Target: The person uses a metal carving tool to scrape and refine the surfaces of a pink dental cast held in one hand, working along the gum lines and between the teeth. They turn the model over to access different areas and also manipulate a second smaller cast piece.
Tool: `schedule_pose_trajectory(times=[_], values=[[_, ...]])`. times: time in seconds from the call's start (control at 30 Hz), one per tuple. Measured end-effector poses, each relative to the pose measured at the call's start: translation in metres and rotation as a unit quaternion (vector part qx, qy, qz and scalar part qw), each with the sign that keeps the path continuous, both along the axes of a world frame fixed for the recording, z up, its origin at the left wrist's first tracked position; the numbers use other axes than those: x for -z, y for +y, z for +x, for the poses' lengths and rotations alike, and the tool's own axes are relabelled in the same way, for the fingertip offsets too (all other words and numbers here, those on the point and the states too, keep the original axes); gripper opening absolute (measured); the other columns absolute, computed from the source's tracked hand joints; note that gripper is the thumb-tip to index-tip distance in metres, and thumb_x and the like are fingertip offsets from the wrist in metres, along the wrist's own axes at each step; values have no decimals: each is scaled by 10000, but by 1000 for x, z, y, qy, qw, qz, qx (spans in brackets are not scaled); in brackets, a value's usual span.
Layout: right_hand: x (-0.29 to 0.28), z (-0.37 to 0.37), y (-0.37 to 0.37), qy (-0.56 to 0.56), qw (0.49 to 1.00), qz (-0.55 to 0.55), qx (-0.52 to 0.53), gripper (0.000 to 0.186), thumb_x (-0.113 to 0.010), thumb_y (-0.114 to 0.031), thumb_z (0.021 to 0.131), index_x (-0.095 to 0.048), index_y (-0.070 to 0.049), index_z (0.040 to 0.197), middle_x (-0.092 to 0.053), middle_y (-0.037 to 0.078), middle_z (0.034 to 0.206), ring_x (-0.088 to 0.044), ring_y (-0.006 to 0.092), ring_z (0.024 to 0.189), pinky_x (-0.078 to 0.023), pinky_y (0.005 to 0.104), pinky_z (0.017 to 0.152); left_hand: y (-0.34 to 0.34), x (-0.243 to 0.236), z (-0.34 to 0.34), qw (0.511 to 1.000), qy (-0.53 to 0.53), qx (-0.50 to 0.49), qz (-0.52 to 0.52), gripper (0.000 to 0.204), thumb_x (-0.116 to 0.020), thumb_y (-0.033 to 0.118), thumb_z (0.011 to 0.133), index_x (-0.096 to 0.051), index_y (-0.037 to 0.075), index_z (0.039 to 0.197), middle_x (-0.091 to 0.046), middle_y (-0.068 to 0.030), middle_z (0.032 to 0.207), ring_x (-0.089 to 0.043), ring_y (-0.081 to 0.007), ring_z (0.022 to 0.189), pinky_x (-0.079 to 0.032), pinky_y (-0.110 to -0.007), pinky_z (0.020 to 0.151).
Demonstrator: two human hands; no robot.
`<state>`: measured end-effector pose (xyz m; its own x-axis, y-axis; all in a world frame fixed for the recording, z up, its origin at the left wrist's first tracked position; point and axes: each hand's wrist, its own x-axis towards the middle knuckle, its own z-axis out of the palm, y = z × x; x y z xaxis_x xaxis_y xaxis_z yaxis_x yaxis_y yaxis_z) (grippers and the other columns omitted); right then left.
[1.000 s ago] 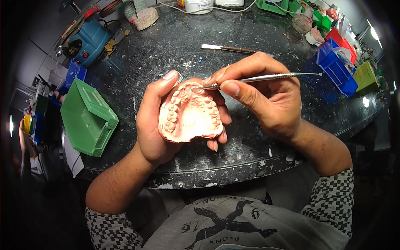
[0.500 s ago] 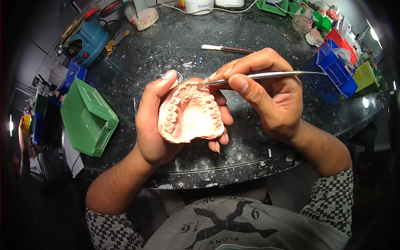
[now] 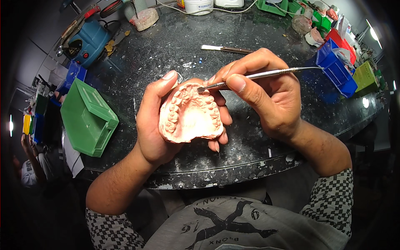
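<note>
A pinkish plaster dental cast (image 3: 192, 113) with a full arch of teeth rests in my left hand (image 3: 151, 121), its thumb along the left rim and the other fingers curled under and around the right side. My right hand (image 3: 271, 93) pinches a thin metal dental carving tool (image 3: 273, 73) between thumb and fingers. The tool's flat tip touches the cast by the front teeth, while its curved far end points right. Past my right hand lies a knife (image 3: 227, 48) with a pale blade and dark handle, partly hidden by the knuckles.
A green bin (image 3: 89, 118) stands on the dark, plaster-specked bench (image 3: 166, 41) at left. Behind it are a blue machine (image 3: 85, 46) and a plaster lump (image 3: 145, 19). A white tub (image 3: 199, 6) is at the back; a blue bin (image 3: 336, 68) sits right. Another person (image 3: 33, 162) shows far left.
The tool's tip has shifted slightly inward behind the front teeth, and its far end has tilted up. My left hand and the cast have barely moved. The person at far left has moved.
</note>
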<state>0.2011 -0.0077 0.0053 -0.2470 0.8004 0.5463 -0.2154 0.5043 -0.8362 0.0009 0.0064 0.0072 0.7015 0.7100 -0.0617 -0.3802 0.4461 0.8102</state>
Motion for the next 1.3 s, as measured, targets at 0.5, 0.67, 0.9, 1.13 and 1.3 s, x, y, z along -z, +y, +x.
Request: schedule_pose_trajectory(times=[0.5,0.67,0.9,1.13,1.3], values=[[1,-2,0,-12,1000,20,-8,111,-620,-59,965,-620,27,1036,-657,71,924,-658,102,794,-539,228,711,-2,-1,-1,1000,26,-12,-10,787,-185,612,958,-523,-61,1186,-639,-229,871,-678,-328,666,-585,-350,494],[1,-3,-1,-5,1000,13,4,117,-632,-72,963,-623,19,1036,-665,70,938,-659,104,838,-537,237,738,-2,-1,-1,1000,27,-6,-9,791,-179,612,958,-528,-61,1184,-640,-231,870,-676,-328,665,-582,-350,495],[-2,0,-2,-35,999,-6,2,96,-608,-56,963,-595,19,1021,-695,158,983,-669,188,947,-537,339,870,-1,-1,0,999,33,-6,9,755,-182,576,970,-536,-57,1182,-641,-233,863,-677,-329,666,-580,-354,487],[-3,1,1,-84,995,51,19,109,-640,-56,942,-619,17,1020,-702,156,984,-678,194,945,-542,318,854,0,-1,-1,999,39,-9,11,717,-194,544,979,-526,-57,1188,-646,-243,870,-683,-340,672,-588,-358,492],[-3,0,-2,-41,999,23,-6,122,-652,-76,942,-647,13,1025,-682,111,976,-666,149,892,-543,279,802,-2,-1,-2,999,-10,11,-52,697,-204,531,987,-519,-56,1192,-651,-257,872,-685,-368,674,-588,-372,489]])
